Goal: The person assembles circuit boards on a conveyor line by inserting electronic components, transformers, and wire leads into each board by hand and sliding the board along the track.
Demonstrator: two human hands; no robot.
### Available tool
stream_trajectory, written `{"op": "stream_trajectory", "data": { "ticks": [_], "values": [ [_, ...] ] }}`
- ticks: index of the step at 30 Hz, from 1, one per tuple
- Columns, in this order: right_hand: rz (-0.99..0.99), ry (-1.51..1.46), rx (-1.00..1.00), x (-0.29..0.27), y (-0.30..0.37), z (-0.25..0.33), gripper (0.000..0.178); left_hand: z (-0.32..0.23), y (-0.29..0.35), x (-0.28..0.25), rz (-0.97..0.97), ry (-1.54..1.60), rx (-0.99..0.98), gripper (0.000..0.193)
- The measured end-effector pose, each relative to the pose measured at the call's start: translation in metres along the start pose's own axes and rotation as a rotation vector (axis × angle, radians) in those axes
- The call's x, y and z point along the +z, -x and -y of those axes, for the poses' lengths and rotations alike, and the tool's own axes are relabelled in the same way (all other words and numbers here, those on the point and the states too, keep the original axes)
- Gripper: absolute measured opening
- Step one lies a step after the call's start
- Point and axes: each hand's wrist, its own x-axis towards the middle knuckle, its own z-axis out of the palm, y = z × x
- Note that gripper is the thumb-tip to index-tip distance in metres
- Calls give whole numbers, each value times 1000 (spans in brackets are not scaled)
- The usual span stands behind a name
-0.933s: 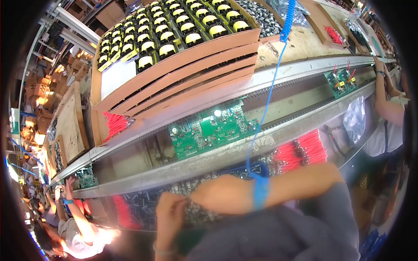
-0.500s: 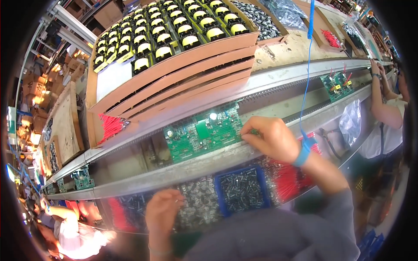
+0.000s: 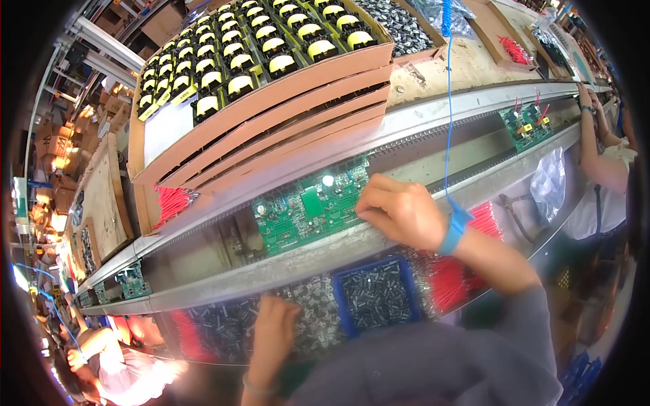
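Observation:
A green circuit board (image 3: 313, 203) lies on the rails of the line in front of me. Over its right end my right hand (image 3: 399, 210), with a blue wrist strap (image 3: 455, 230), pinches its fingers together; whatever sits between the fingertips is hidden. My left hand (image 3: 276, 326) is lower, above the parts along the near edge, with its fingers drawn together and blurred. Under and beside it lie small metal parts (image 3: 315, 308) and dark cylindrical parts (image 3: 220, 328). A blue bin (image 3: 376, 298) of dark components stands to their right.
Stacked cardboard trays (image 3: 271, 128) hold rows of yellow-topped black parts behind the line. Red wires (image 3: 447, 284) lie right of the bin. A blue cord (image 3: 449, 101) hangs down to my wrist strap. Another board (image 3: 527, 127) is farther right, near a co-worker's arm (image 3: 599, 159).
My right hand has shifted slightly left over the board's right end. My left hand has moved right toward the small metal parts, its fingers drawing in. The board moved little.

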Motion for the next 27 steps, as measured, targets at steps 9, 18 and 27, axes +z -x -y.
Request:
{"op": "stream_trajectory", "data": {
  "ticks": [9, 18, 27],
  "values": [
    [-1, 19, -6, 0, -1, -2, 8, -18, -2, -17, -36, -77, -27, 21],
    [-4, 88, -99, 6, 0, -4, 7, -44, -30, -35, 76, 698, -391, 10],
    [33, 143, -52, 1, 6, 9, 18, -54, -106, -4, -86, 502, 177, 11]
  ]
}}
